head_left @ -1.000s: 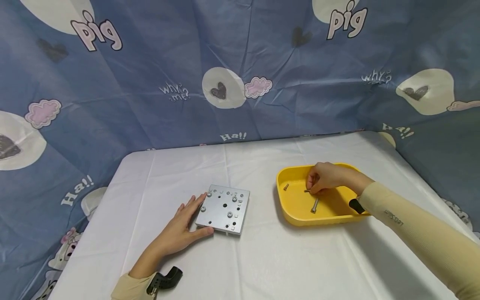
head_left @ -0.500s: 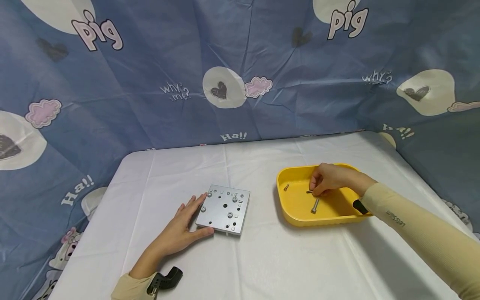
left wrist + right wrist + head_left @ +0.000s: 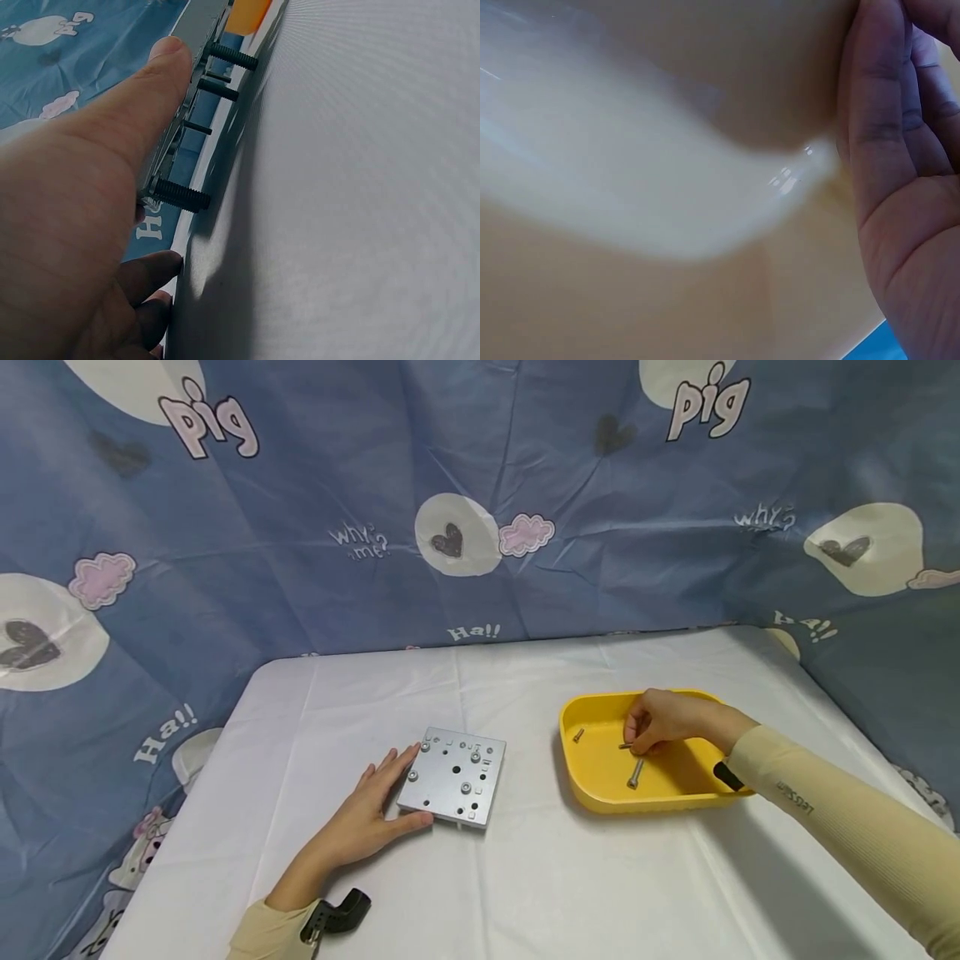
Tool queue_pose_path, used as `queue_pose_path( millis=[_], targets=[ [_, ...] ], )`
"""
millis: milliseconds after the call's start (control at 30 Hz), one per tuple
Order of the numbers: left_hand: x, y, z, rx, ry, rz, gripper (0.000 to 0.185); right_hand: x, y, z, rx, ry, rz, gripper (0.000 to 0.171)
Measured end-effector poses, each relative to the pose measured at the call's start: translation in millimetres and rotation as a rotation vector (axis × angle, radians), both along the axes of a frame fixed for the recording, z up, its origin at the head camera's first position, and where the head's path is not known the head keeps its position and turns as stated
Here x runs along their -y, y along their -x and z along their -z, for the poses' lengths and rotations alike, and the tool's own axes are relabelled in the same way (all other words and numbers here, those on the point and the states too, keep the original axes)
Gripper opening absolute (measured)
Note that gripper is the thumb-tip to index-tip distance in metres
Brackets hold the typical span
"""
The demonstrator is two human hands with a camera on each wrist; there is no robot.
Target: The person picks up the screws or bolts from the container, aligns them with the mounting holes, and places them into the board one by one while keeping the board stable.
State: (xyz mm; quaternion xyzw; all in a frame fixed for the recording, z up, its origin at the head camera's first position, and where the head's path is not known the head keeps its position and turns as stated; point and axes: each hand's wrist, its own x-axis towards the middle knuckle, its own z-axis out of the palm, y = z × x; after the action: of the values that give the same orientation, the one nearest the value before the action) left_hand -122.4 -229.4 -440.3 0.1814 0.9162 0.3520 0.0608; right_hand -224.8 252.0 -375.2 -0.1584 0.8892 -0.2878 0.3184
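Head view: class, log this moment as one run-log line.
left hand steadies metal plate | right hand pinches screw in yellow tray | two screws loose

plate [image 3: 453, 775]: matt grey brushed metal, smooth | bolts under plate [image 3: 182, 196]: dark threaded metal | tray [image 3: 600, 777]: glossy yellow plastic, smooth | loose screw [image 3: 635, 772]: shiny metal | table [image 3: 525, 877]: white cloth, matt, creased | backdrop [image 3: 300, 485]: blue printed cloth, wrinkled
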Motion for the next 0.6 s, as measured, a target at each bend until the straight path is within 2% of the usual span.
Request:
queue_pose_path(
  millis=[600],
  targets=[
    [0.1, 1.2, -0.7, 0.003, 0.003, 0.004, 0.102, 0.3, 0.6, -2.3, 0.046, 0.005, 0.020, 0.013]
  ],
)
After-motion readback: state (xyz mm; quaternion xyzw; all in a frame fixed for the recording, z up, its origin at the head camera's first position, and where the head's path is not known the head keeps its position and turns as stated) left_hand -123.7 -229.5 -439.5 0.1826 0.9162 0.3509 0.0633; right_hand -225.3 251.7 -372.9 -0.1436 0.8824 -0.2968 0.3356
